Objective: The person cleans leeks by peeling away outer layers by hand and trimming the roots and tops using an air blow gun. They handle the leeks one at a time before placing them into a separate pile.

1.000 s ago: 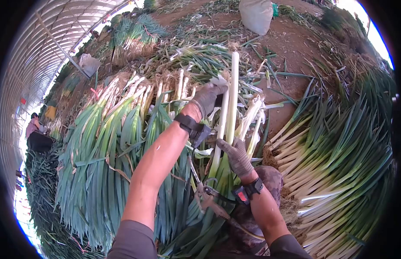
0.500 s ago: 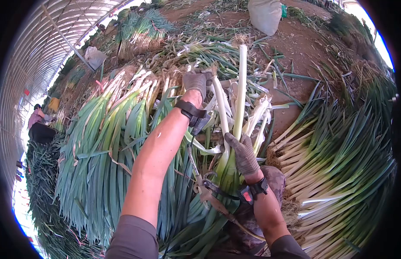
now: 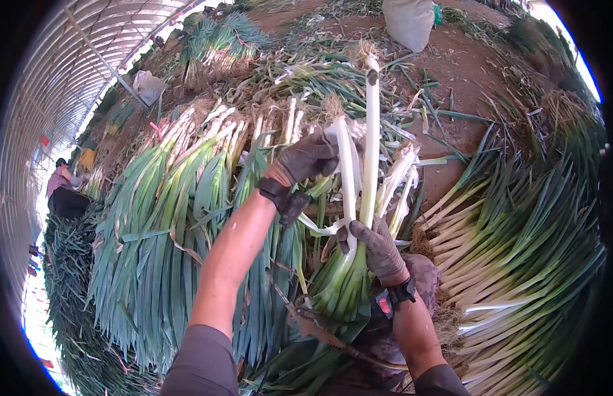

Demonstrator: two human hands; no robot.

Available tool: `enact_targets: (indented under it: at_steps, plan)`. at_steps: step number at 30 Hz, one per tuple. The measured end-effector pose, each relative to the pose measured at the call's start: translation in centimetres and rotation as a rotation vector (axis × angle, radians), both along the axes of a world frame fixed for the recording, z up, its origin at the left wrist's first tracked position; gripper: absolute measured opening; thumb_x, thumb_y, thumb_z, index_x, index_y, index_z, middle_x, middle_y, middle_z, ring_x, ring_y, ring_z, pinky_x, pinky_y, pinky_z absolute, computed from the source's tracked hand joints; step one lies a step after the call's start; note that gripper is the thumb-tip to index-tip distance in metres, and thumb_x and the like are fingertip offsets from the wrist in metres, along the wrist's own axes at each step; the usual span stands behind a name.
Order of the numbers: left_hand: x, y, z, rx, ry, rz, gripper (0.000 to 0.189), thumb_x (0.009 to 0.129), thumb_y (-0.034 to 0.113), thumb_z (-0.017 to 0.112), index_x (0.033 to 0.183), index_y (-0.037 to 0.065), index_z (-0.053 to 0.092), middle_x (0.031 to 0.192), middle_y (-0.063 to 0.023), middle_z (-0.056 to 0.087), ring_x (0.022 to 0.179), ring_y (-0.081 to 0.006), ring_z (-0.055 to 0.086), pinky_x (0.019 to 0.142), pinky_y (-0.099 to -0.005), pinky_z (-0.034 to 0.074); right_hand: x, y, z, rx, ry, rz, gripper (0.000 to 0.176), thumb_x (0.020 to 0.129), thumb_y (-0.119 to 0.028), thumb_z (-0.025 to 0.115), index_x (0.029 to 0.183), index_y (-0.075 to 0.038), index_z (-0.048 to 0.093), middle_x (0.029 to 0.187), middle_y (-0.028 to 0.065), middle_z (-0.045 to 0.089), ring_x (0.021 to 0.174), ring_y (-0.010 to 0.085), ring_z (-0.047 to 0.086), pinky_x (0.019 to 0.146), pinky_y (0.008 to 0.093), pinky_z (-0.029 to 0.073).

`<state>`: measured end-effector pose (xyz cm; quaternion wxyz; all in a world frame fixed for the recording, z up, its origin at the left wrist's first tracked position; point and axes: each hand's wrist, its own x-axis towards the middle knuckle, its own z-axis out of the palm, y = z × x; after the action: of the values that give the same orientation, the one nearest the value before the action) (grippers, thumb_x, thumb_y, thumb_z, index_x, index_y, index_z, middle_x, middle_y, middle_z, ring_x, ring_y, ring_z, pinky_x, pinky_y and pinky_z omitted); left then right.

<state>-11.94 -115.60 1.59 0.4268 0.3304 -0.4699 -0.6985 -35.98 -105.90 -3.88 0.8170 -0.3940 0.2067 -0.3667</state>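
Two long white leek stalks (image 3: 371, 142) with roots at the top stand upright in front of me. My left hand (image 3: 306, 157), in a grey glove, has its fingers closed at the upper part of the left stalk, below its roots. Lower down, my gloved right hand (image 3: 379, 247) is wrapped round the leeks where white turns to green. Their green leaves (image 3: 342, 284) hang below it. A hose with a metal fitting (image 3: 319, 330) lies under the leaves, partly hidden.
Piled leeks (image 3: 168, 218) lie on the left, and more leeks (image 3: 511, 264) are spread on the right. Behind are loose trimmings, a bundle of leeks (image 3: 224, 49) and a white sack (image 3: 409, 25). A person (image 3: 63, 188) is at the far left.
My left hand has moved down and right, from the root end to the left stalk's upper part. The hose fitting has dropped lower. My right hand stays round the leeks.
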Motion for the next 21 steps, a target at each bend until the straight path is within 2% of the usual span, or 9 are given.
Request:
enact_targets:
  at_steps: [5, 7, 9, 10, 12, 13, 16, 17, 21]
  plan:
    - [1.9, -2.2, -2.1, -0.007, -0.078, 0.080, 0.029, 0.090, 0.011, 0.066, 0.118, 0.003, 0.062, 0.095, -0.0054, 0.070, 0.078, -0.0161, 0.067, 0.066, -0.0301, 0.055, -0.3, 0.0, -0.1, -0.002, -0.038, 0.028, 0.037, 0.092, -0.032, 0.068, 0.106, 0.001, 0.059, 0.080, 0.0071, 0.065, 0.071, 0.0161, 0.063, 0.066, 0.0319, 0.055]
    - [8.0, -8.1, -5.9, -0.358, -0.404, 0.342, 0.025, 0.091, 0.011, 0.065, 0.115, 0.003, 0.064, 0.091, -0.0048, 0.070, 0.077, -0.0159, 0.067, 0.066, -0.0317, 0.055, -0.6, -0.1, -0.1, -0.016, 0.009, 0.029, 0.037, 0.092, -0.033, 0.069, 0.104, 0.001, 0.060, 0.080, 0.0071, 0.065, 0.071, 0.0160, 0.063, 0.067, 0.0305, 0.053]
    - [10.0, -7.6, -2.4, -0.546, -0.866, 0.686, 0.012, 0.090, 0.009, 0.062, 0.101, 0.004, 0.065, 0.084, -0.0050, 0.069, 0.069, -0.0156, 0.064, 0.062, -0.0305, 0.053, -0.7, 0.2, 0.1, -0.005, -0.008, -0.001, 0.036, 0.092, -0.033, 0.069, 0.102, 0.001, 0.061, 0.079, 0.0067, 0.065, 0.070, 0.0155, 0.062, 0.066, 0.0293, 0.052]
    - [9.3, -5.5, 2.8, -0.546, -1.170, 0.896, 0.005, 0.090, 0.008, 0.060, 0.089, 0.005, 0.064, 0.080, -0.0054, 0.069, 0.061, -0.0155, 0.062, 0.058, -0.0286, 0.051, -0.7, 0.4, 0.1, 0.003, -0.016, -0.011, 0.035, 0.092, -0.033, 0.069, 0.101, 0.000, 0.061, 0.079, 0.0065, 0.065, 0.070, 0.0153, 0.062, 0.066, 0.0287, 0.051]
    - [11.1, -6.9, 7.6, -0.166, -0.457, 1.072, 0.016, 0.094, 0.010, 0.061, 0.105, 0.009, 0.072, 0.081, 0.0007, 0.070, 0.076, -0.0151, 0.067, 0.078, -0.0300, 0.054, -0.8, 0.0, 0.0, -0.022, 0.012, -0.002, 0.034, 0.093, -0.032, 0.067, 0.101, 0.000, 0.062, 0.079, 0.0061, 0.065, 0.070, 0.0149, 0.062, 0.066, 0.0288, 0.051]
    - [12.0, -7.9, 8.0, -0.291, -0.930, 0.796, 0.015, 0.091, 0.010, 0.063, 0.104, 0.008, 0.071, 0.085, -0.0016, 0.071, 0.079, -0.0175, 0.067, 0.081, -0.0312, 0.053, -0.7, -0.2, 0.0, -0.016, 0.022, 0.001, 0.033, 0.094, -0.032, 0.067, 0.100, 0.000, 0.062, 0.079, 0.0060, 0.065, 0.070, 0.0148, 0.062, 0.066, 0.0287, 0.051]
    - [7.1, -3.6, 7.3, -0.317, -1.712, 0.228, 0.067, 0.078, 0.035, 0.080, 0.128, -0.002, 0.055, 0.118, -0.0195, 0.066, 0.104, -0.0263, 0.065, 0.091, -0.0371, 0.051, -0.2, -0.3, -0.3, 0.016, 0.014, 0.015, 0.032, 0.095, -0.030, 0.066, 0.104, 0.000, 0.061, 0.081, 0.0056, 0.065, 0.071, 0.0144, 0.063, 0.066, 0.0282, 0.051]
    - [6.6, -3.0, 5.2, -0.238, -1.620, 0.070, 0.080, 0.073, 0.039, 0.084, 0.134, -0.002, 0.050, 0.120, -0.0193, 0.066, 0.106, -0.0258, 0.064, 0.095, -0.0367, 0.049, 0.0, -0.1, 0.3, 0.031, 0.000, 0.014, 0.032, 0.094, -0.030, 0.066, 0.105, -0.001, 0.060, 0.081, 0.0055, 0.065, 0.071, 0.0144, 0.063, 0.066, 0.0283, 0.052]
    - [0.5, 3.3, 2.6, 0.156, -0.510, -0.082, 0.035, 0.095, 0.035, 0.066, 0.120, 0.009, 0.065, 0.106, -0.0029, 0.071, 0.090, -0.0125, 0.067, 0.078, -0.0288, 0.053, -0.1, -0.3, -0.3, -0.006, 0.001, 0.029, 0.033, 0.094, -0.030, 0.067, 0.108, -0.001, 0.058, 0.084, 0.0063, 0.066, 0.072, 0.0155, 0.064, 0.066, 0.0297, 0.053]
